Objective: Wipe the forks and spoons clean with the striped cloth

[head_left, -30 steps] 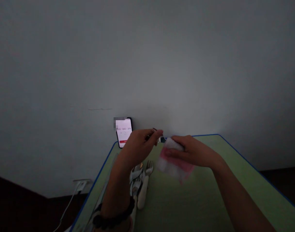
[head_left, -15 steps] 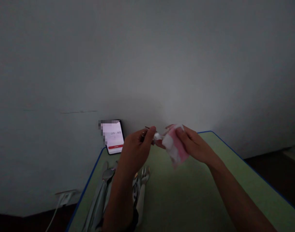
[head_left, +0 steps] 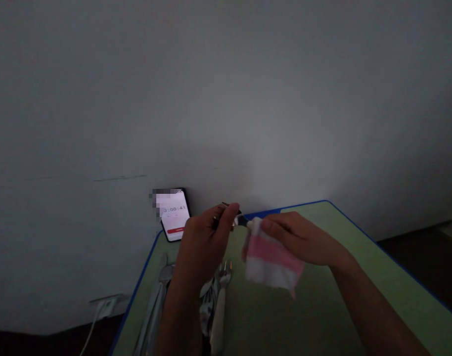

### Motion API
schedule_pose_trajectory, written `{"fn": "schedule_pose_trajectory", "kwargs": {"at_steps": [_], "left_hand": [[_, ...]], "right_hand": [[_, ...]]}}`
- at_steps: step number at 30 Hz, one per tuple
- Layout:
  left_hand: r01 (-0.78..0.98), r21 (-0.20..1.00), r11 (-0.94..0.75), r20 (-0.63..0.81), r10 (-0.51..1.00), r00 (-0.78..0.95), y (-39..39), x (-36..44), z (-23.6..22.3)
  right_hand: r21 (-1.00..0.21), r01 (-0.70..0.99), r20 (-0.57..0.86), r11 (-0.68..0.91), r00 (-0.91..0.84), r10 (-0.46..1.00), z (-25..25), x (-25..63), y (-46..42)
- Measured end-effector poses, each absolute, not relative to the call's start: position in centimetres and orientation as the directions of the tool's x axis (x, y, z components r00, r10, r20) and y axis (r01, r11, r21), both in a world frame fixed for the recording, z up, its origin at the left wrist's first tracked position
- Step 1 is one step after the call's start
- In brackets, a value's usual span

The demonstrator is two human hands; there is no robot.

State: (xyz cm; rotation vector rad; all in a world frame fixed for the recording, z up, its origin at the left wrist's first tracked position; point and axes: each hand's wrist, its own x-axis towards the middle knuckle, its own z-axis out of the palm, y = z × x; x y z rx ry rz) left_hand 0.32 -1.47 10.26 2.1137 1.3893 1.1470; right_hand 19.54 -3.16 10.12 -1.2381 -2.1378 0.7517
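Has a lit phone [head_left: 176, 212] standing at left of centre and, below it in the lower left, a spoon [head_left: 167, 273] among other cutlery on the green table [head_left: 285, 316]. Grips with the left hand [head_left: 207, 232], just left of the frame's middle, a small metal utensil [head_left: 236, 221], thumb pressed toward curled fingers with hardly any gap. Cannot tell the utensil's kind, being mostly hidden in the grip. Has a pale-handled fork [head_left: 220, 301] lying at lower centre beside the left forearm, tines toward the top of the frame, untouched.

Runs the utensil's visible length rightward from the left fingertips, tipped slightly downward, to the upper left corner of a pink-and-white cloth [head_left: 272, 267]. Brings the left fingers nearer to the metal, in direct contact. Pinches with the right hand [head_left: 300, 237], right of centre, the cloth's top, thumb in front and fingers closed behind, lower part hanging free. Cannot make out the far end: wrapped or merely touching.

Compared with half a second ago, shows 41 on the phone instead of 40; has much the same left grip; hangs the cloth flatter and lower; sets the right hand slightly lower and farther right.
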Motion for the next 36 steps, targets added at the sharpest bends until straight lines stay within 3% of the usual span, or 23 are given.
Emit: {"fn": "schedule_pose_trajectory", "kwargs": {"at_steps": [3,12,18,21,29,36], "left_hand": [[0.615,0.624,-0.482,0.455,0.864,0.216,-2.1,0.9,10.7],[0.634,0.578,-0.514,0.515,0.832,0.205,-4.4,2.4,12.3],[0.625,0.551,-0.553,0.567,0.798,0.207,-5.4,3.2,12.4],[0.631,0.543,-0.553,0.577,0.793,0.199,-5.8,3.4,12.5],[0.557,0.543,-0.628,0.395,0.776,0.491,-7.1,3.5,13.0],[0.564,0.484,-0.669,0.464,0.742,0.483,-7.1,3.4,13.1]], "right_hand": [[-0.662,0.603,0.175,0.444,-0.452,0.875,10.4,20.1,-3.5],[-0.787,0.420,0.270,0.452,-0.424,0.864,11.4,20.8,-5.0],[-0.733,0.476,0.172,0.486,-0.561,0.809,11.6,21.2,-6.4],[-0.716,0.469,0.194,0.518,-0.579,0.792,11.7,21.4,-6.7],[-0.755,0.408,0.191,0.512,-0.611,0.769,12.2,21.1,-6.9],[-0.729,0.409,0.244,0.549,-0.595,0.766,11.8,20.6,-7.0]]}}
